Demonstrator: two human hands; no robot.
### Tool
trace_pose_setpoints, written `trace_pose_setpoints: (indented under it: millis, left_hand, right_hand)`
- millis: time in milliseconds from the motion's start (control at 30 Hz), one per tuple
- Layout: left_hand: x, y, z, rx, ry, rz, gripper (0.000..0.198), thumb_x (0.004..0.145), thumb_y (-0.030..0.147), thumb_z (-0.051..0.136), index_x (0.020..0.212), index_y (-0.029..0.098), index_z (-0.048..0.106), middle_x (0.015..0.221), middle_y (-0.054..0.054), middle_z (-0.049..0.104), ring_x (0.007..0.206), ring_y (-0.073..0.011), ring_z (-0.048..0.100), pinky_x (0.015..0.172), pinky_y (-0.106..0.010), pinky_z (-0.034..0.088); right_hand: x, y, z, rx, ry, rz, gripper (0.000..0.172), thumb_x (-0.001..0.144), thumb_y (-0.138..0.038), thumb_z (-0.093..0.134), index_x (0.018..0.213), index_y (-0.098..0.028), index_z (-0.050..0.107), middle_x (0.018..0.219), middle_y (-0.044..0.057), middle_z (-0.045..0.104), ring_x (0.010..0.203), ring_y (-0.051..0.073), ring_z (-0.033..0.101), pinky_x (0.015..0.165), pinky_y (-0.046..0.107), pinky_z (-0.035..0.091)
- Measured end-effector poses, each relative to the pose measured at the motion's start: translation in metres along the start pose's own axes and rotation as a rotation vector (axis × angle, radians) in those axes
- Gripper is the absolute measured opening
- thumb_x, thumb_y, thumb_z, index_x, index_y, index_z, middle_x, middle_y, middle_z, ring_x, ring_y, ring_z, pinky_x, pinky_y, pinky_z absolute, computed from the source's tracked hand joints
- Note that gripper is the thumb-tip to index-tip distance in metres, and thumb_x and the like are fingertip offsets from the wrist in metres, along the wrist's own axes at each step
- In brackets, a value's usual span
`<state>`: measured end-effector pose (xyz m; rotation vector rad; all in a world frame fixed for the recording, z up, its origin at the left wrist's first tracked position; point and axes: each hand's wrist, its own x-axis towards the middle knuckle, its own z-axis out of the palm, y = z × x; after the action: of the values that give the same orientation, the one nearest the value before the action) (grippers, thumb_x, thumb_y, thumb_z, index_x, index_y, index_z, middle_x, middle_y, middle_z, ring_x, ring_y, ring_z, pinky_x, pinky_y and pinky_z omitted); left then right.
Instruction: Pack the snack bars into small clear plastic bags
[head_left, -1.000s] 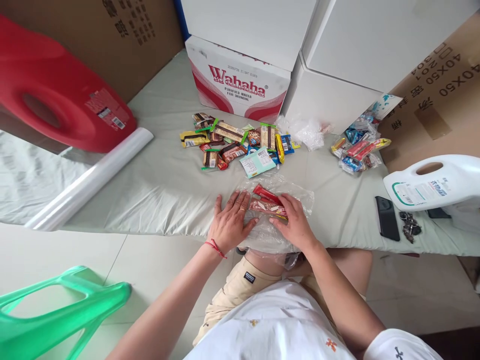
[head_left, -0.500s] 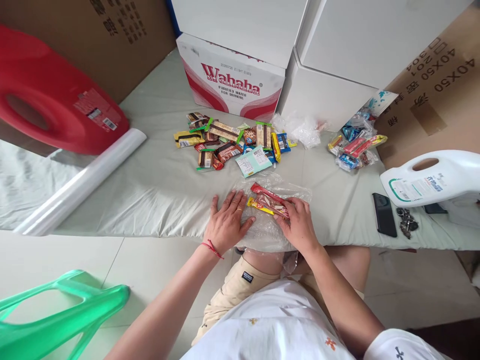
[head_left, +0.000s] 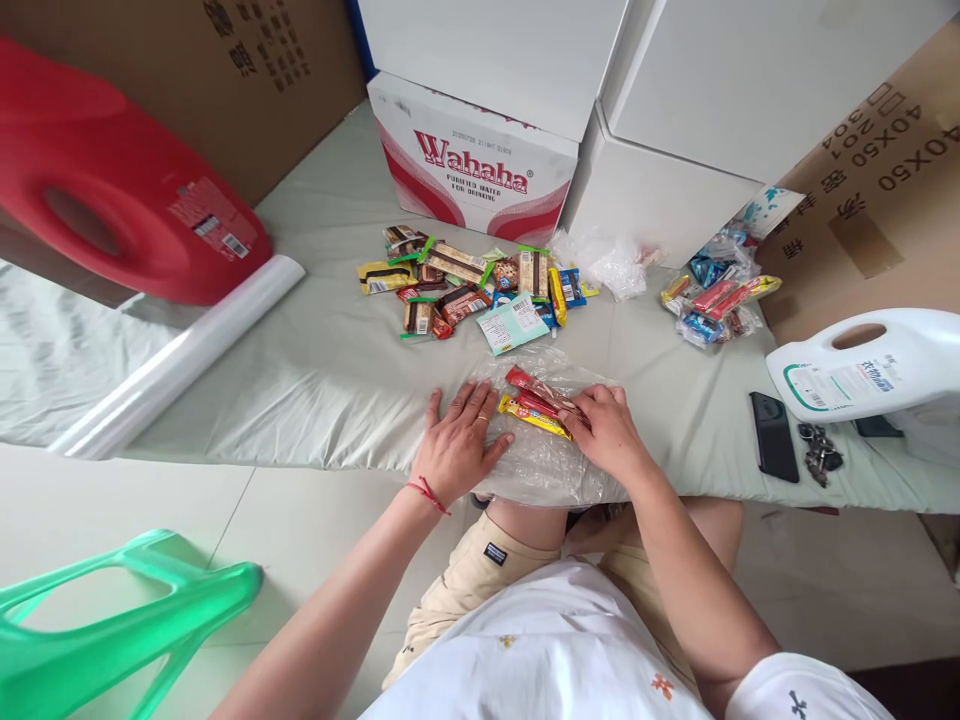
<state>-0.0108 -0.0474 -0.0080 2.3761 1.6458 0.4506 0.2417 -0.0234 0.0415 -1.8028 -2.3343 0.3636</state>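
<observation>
My left hand [head_left: 461, 440] lies flat, fingers spread, on the left edge of a sheet of clear plastic film [head_left: 525, 465]. On the film rest a red-wrapped snack bar [head_left: 536, 388] and a yellow snack packet [head_left: 534, 416], side by side and slanting down to the right. The fingers of my right hand [head_left: 607, 430] are closed on the right end of the red-wrapped bar, partly hiding it. Just beyond the film is a pile of wrapped snacks [head_left: 457, 265], with a pale green packet [head_left: 513, 323] at its near side.
Crumpled clear plastic [head_left: 616, 262] and a bagged bundle of snacks [head_left: 716, 300] lie farther right. A film roll [head_left: 180, 355] and red jug [head_left: 150, 200] stand left; a white bottle [head_left: 870, 368], phone [head_left: 774, 437] and keys [head_left: 820, 453] right. A Wahaha box [head_left: 472, 160] is behind.
My right hand has tilted the red-wrapped bar up and away, so more of the yellow packet shows. My left hand stays flat on the film. The view has shifted slightly.
</observation>
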Motion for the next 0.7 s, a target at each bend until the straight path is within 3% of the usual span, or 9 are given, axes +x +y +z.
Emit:
trace_pose_setpoints:
  millis: [200, 300, 433, 567, 700]
  left_hand:
    - [0.0, 0.0, 0.0, 0.01, 0.009, -0.003, 0.066, 0.101, 0.053, 0.044, 0.159, 0.021, 0.04, 0.163, -0.012, 0.041, 0.154, -0.0343, 0.034, 0.127, -0.066, 0.01]
    - [0.0, 0.0, 0.0, 0.016, 0.0, -0.002, 0.066, 0.101, 0.053, 0.042, 0.159, 0.021, 0.041, 0.163, -0.012, 0.04, 0.154, -0.0336, 0.033, 0.127, -0.066, 0.009]
    - [0.0, 0.001, -0.001, 0.016, -0.011, -0.006, 0.066, 0.101, 0.053, 0.042, 0.159, 0.02, 0.041, 0.164, -0.013, 0.04, 0.154, -0.0341, 0.033, 0.126, -0.066, 0.009]
    - [0.0, 0.001, -0.002, 0.013, -0.013, -0.005, 0.066, 0.101, 0.054, 0.043, 0.158, 0.021, 0.042, 0.164, -0.013, 0.04, 0.154, -0.035, 0.034, 0.126, -0.067, 0.01]
    - [0.0, 0.001, -0.003, 0.017, -0.015, -0.01, 0.066, 0.101, 0.053, 0.043, 0.159, 0.02, 0.041, 0.164, -0.013, 0.04, 0.154, -0.0342, 0.034, 0.126, -0.066, 0.009]
  right_hand:
    - [0.01, -0.004, -0.002, 0.019, -0.083, -0.012, 0.026, 0.094, -0.037, 0.067, 0.113, -0.022, 0.075, 0.11, 0.012, 0.064, 0.105, 0.029, 0.045, 0.092, 0.04, 0.043]
    - [0.017, -0.007, -0.004, 0.032, -0.129, -0.014, 0.019, 0.091, -0.028, 0.068, 0.107, -0.022, 0.076, 0.105, 0.01, 0.064, 0.101, 0.028, 0.045, 0.09, 0.038, 0.042]
    - [0.023, -0.01, -0.007, 0.048, -0.167, -0.002, 0.016, 0.091, -0.031, 0.068, 0.096, -0.019, 0.076, 0.093, 0.01, 0.061, 0.096, 0.027, 0.045, 0.088, 0.037, 0.041]
    - [0.026, -0.015, -0.008, 0.09, -0.136, 0.031, 0.016, 0.091, -0.033, 0.068, 0.092, -0.018, 0.075, 0.091, 0.009, 0.06, 0.096, 0.026, 0.046, 0.088, 0.036, 0.041]
    - [0.03, -0.017, -0.001, 0.087, -0.089, -0.006, 0.02, 0.091, -0.034, 0.069, 0.104, -0.019, 0.074, 0.101, 0.01, 0.063, 0.101, 0.027, 0.046, 0.092, 0.038, 0.042]
